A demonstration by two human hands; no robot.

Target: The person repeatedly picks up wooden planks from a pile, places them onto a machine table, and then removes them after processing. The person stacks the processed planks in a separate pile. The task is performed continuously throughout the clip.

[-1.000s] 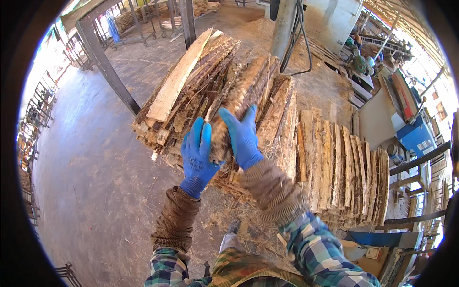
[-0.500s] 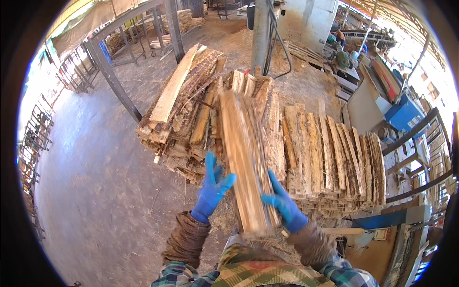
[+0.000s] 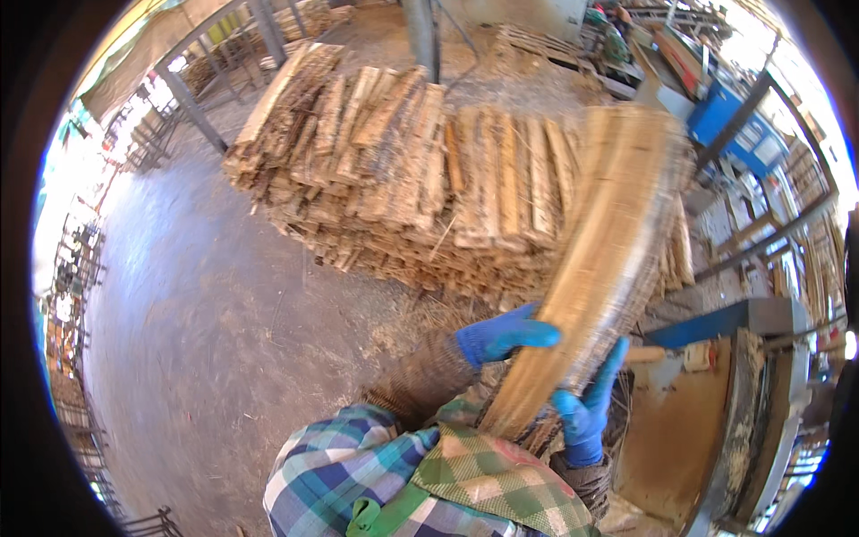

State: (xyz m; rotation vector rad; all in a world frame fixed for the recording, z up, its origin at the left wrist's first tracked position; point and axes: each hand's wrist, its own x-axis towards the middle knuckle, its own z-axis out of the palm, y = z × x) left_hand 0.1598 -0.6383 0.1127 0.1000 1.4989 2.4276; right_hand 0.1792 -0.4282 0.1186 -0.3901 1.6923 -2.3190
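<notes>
Between my two blue-gloved hands a long bundle of bark-edged boards (image 3: 595, 242) slants up and to the right, its lower end close to my body. Motion blur hides how many boards are in it. My left hand (image 3: 508, 336) grips the left edge, its thumb pointing across the wood. Lower down, my right hand (image 3: 588, 407) is closed round the right edge, with the fingers along the bark side. Behind the bundle lies a wide pile of similar boards (image 3: 394, 179), stacked in layers on the floor.
At my right stands a machine or bench with a blue beam (image 3: 707, 324) and a rusty panel (image 3: 671, 438). A dark curved metal frame (image 3: 761, 237) rises beyond it. A grey post (image 3: 420, 40) stands behind the pile. Concrete floor (image 3: 197, 331) stretches to the left.
My view and body have turned to the right. The bundle has swung from upright to a rightward slant. My left hand, spread open beside the wood before, now grips it.
</notes>
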